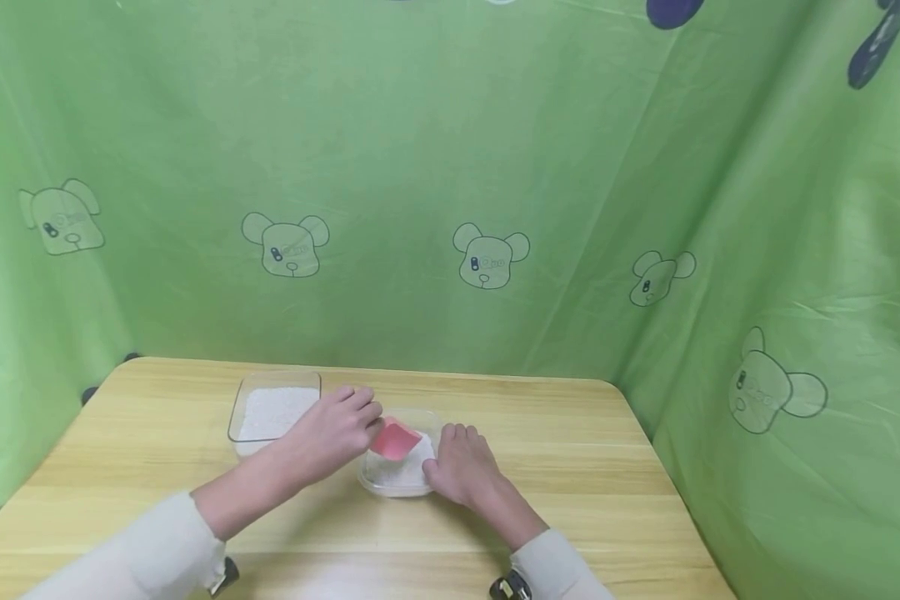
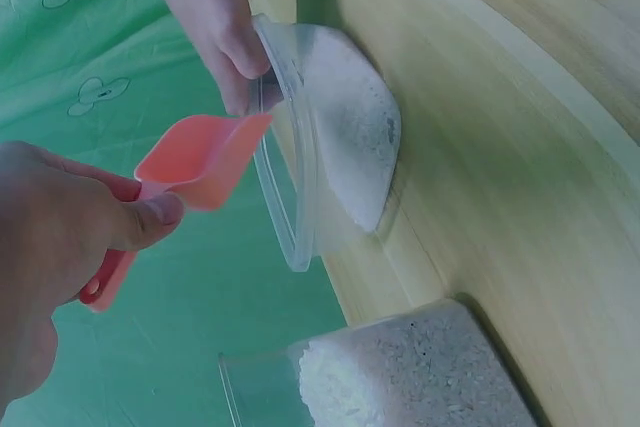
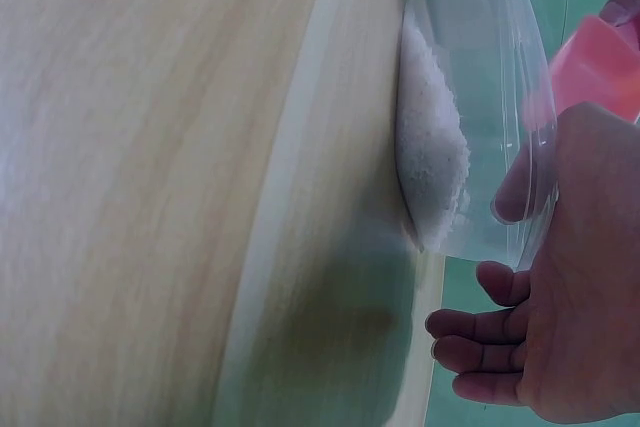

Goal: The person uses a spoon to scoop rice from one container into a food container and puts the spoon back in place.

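Note:
My left hand (image 1: 337, 427) grips the handle of a pink scoop (image 1: 395, 440), thumb pressed along its top in the left wrist view. The scoop tilts over a clear plastic container (image 1: 399, 492), its lip close to the rim; I see no grains in its bowl. White rice-like grains (image 3: 430, 132) lie heaped in the bottom of that container. At the container's right side, my right hand (image 1: 461, 467) pinches the rim, with the thumb inside the wall and the fingers outside.
A second clear container (image 2: 425, 372), holding more white rice, stands to the left beside my left forearm. Both rest on a light wooden table (image 1: 592, 475). A green curtain (image 1: 390, 167) printed with bear heads hangs behind and at the sides.

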{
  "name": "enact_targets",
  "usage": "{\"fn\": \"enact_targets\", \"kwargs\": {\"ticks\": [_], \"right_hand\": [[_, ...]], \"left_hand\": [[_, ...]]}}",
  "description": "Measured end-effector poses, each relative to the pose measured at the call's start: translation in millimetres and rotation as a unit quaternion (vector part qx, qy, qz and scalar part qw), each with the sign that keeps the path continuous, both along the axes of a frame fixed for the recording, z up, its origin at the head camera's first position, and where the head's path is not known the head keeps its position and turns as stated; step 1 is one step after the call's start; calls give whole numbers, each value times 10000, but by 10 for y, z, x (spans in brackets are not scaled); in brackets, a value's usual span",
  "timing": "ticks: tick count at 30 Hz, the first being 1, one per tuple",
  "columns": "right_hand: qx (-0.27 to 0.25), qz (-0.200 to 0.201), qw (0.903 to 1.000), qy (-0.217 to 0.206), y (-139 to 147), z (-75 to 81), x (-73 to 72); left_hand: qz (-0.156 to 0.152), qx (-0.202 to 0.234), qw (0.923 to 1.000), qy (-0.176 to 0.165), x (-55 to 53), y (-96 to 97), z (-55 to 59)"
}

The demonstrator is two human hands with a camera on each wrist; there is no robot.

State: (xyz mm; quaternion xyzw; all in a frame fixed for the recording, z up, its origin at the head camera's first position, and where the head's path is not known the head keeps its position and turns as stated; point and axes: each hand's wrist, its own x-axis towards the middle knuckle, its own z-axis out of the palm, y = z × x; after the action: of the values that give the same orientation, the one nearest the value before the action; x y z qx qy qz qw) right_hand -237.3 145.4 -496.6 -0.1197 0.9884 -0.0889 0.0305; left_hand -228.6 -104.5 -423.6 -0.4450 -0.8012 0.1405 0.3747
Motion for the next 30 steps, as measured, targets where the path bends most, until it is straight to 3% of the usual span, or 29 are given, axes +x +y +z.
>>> {"fn": "enact_targets", "kwargs": {"ticks": [5,13,30], "right_hand": [[4,-14,10000,-15,-6,14,-7],[-14,-13,10000,-56,-12,22,7],[-77,-40,9999,-78,-14,19,13]], "left_hand": [[8,-27,10000,90,17,-4,15],[66,73,9999,-39,38,-77,43],[82,540,9983,-186,37,-391,141]]}}
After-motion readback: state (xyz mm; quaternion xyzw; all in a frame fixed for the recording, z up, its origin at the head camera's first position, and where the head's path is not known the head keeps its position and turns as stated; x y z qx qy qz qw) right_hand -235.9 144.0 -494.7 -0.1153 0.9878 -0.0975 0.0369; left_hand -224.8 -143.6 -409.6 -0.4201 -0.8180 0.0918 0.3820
